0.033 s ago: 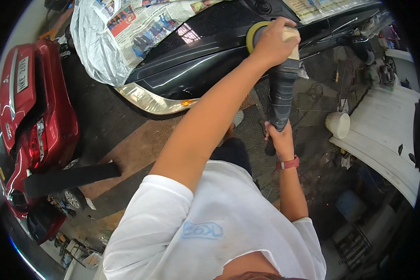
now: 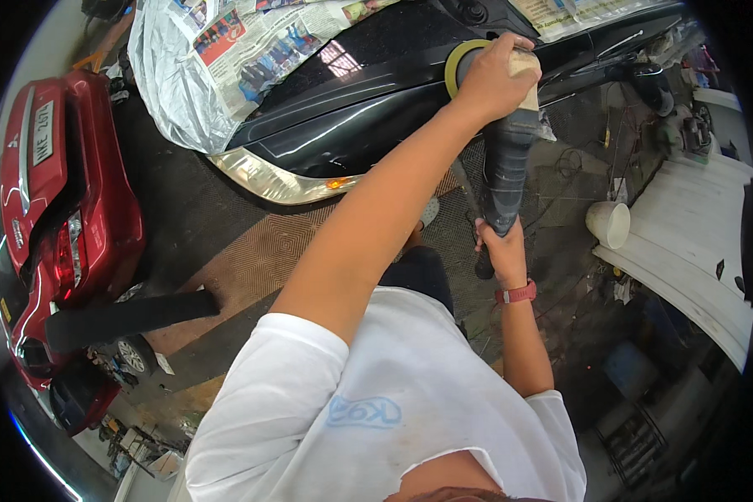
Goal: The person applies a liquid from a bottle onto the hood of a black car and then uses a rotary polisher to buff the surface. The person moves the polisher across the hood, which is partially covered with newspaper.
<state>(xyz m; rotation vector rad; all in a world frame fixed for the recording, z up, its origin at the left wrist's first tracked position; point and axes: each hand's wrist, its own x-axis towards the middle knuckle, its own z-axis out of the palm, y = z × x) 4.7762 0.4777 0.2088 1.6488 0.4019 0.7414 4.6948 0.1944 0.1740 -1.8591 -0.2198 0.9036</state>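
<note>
A black power polisher (image 2: 509, 163) with tape wrapped around its body is held between my two hands. My left hand (image 2: 498, 79) is closed over its front end, just behind the round yellow-rimmed pad (image 2: 455, 67). My right hand (image 2: 507, 251) grips the rear end of the body, a red band (image 2: 516, 292) on its wrist. The pad is at the upper side of a black car's glossy fender (image 2: 343, 138); whether it spins cannot be made out. My left forearm hides part of the fender and headlight (image 2: 280, 177).
Newspaper (image 2: 263, 63) and silvery sheeting (image 2: 171, 88) cover part of the black car. A red car (image 2: 100, 176) stands at the left, with a dark panel (image 2: 134, 320) near it. At right are a white bucket (image 2: 608, 224), a white body panel (image 2: 686, 234) and cords (image 2: 571, 163) on the floor.
</note>
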